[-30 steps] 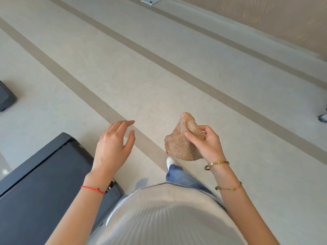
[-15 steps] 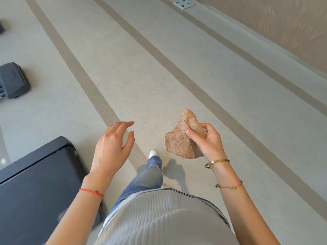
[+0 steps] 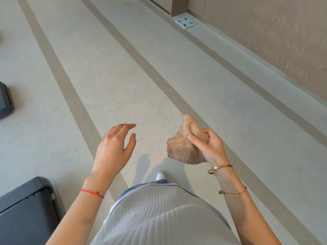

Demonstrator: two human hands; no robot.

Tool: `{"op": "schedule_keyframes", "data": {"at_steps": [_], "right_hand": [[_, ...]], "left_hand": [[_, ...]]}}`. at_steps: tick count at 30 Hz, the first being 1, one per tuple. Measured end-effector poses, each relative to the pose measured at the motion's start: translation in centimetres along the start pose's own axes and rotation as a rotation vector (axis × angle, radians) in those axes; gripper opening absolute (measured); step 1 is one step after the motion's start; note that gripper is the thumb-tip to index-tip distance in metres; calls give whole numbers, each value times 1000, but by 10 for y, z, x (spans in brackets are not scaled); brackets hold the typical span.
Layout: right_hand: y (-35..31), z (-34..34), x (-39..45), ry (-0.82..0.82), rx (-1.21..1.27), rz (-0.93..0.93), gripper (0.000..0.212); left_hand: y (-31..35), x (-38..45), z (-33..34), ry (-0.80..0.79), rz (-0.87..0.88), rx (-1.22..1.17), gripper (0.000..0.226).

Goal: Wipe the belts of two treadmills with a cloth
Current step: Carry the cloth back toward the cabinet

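Note:
My right hand [image 3: 210, 147] grips a bunched tan terry cloth [image 3: 184, 142] at waist height over the floor. My left hand [image 3: 115, 147] hovers beside it, fingers relaxed and holding nothing. The dark rear end of one treadmill [image 3: 26, 209] shows at the bottom left, with its belt surface partly in view. A second dark treadmill end [image 3: 5, 101] sits at the left edge, mostly cut off.
Pale floor with darker stripes [image 3: 74, 96] runs ahead. A white bathroom scale [image 3: 185, 23] lies by the wall [image 3: 265, 41] at the upper right. My shoe tip [image 3: 160, 176] shows below the hands.
The view has swung right and forward as I walk; the near treadmill has slid further to the bottom left. Both hands keep the same pose, the cloth still gripped.

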State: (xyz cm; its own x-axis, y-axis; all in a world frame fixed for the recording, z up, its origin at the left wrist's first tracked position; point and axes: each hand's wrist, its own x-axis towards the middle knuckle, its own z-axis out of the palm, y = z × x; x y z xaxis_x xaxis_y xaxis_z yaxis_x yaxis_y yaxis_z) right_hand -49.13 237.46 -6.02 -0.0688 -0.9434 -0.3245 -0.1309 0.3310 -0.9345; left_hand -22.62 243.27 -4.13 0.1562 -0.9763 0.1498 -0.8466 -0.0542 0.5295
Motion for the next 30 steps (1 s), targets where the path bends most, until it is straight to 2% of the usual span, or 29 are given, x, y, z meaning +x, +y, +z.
{"op": "schedule_keyframes", "data": {"at_steps": [15, 24, 30], "right_hand": [[-93, 35, 308, -31, -43, -31, 31], [-199, 62, 536, -128, -73, -76, 31], [-254, 103, 654, -204, -111, -85, 29]], "left_hand": [[0, 307, 67, -20, -28, 12, 28], [7, 531, 86, 84, -86, -8, 27], [-16, 642, 91, 131, -142, -3, 27]]}}
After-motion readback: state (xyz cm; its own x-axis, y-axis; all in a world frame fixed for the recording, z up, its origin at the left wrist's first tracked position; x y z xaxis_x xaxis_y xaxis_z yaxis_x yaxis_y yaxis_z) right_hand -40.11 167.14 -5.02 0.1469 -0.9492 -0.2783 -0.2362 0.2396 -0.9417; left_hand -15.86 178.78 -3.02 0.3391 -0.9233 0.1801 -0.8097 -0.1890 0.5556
